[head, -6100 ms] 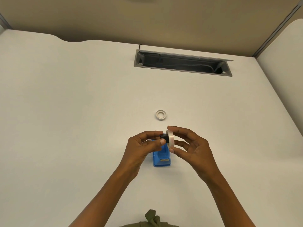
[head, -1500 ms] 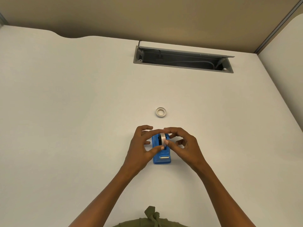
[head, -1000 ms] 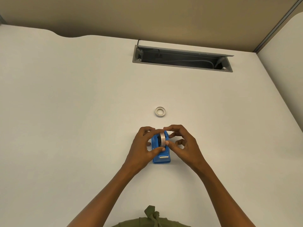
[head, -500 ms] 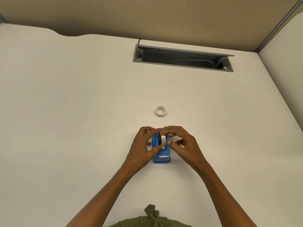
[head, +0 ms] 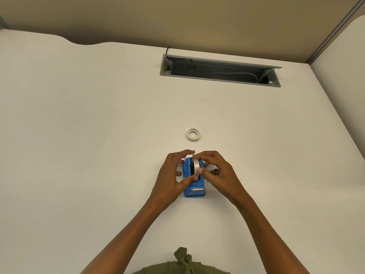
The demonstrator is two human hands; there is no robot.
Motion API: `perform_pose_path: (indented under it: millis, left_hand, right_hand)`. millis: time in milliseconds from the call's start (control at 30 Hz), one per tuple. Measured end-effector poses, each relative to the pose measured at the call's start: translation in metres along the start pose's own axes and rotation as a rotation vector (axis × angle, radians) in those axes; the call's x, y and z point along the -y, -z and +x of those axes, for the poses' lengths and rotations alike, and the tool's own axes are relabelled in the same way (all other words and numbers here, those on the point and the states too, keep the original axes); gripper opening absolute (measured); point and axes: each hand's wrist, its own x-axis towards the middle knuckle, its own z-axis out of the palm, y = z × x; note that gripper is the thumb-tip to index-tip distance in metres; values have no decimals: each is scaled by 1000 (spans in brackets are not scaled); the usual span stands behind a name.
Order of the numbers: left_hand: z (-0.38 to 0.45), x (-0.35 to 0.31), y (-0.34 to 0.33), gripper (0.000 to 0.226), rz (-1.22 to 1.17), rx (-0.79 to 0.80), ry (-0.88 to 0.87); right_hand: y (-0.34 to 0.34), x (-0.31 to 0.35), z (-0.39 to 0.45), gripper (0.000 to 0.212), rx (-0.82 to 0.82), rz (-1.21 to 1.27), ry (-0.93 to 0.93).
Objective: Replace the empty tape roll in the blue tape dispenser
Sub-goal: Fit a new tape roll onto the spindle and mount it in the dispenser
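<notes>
The blue tape dispenser (head: 194, 189) stands on the white desk (head: 98, 145), its metal cutter facing me. A new white tape roll (head: 196, 166) on a black hub sits upright in the dispenser's cradle. My left hand (head: 170, 179) curls around the dispenser's left side, thumb touching the roll's near edge. My right hand (head: 219, 175) holds the roll from the right, with fingertips over its top and thumb on its front. The empty tape core (head: 193, 134), a small white ring, lies flat on the desk beyond the dispenser.
An open grey cable tray (head: 219, 71) with cables inside is set into the desk at the back. A beige partition (head: 177, 20) stands behind the desk, and a second white surface (head: 343, 80) runs along the right.
The roll on its hub was held in the air above the dispenser; now it sits down in the cradle. Over the last second both hands stayed on it, shifting their fingers slightly.
</notes>
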Motion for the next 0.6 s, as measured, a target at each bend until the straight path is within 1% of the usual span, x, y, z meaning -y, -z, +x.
perform_pose_path:
  millis: [67, 133, 333, 467, 600]
  left_hand:
    - [0, 0, 1, 49, 11, -1, -28]
    - [0, 0, 1, 44, 12, 6, -48]
    - [1, 3, 1, 43, 1, 11, -32]
    - [2, 5, 1, 44, 9, 13, -23]
    - [3, 6, 1, 43, 6, 20, -32]
  right_hand:
    - [0, -1, 0, 39, -3, 11, 0]
    - [1, -1, 0, 38, -4, 16, 7]
    - [1, 1, -1, 36, -11, 29, -8]
    - [2, 3, -5, 36, -21, 98, -28]
    - [4, 3, -9, 21, -26, 102, 4]
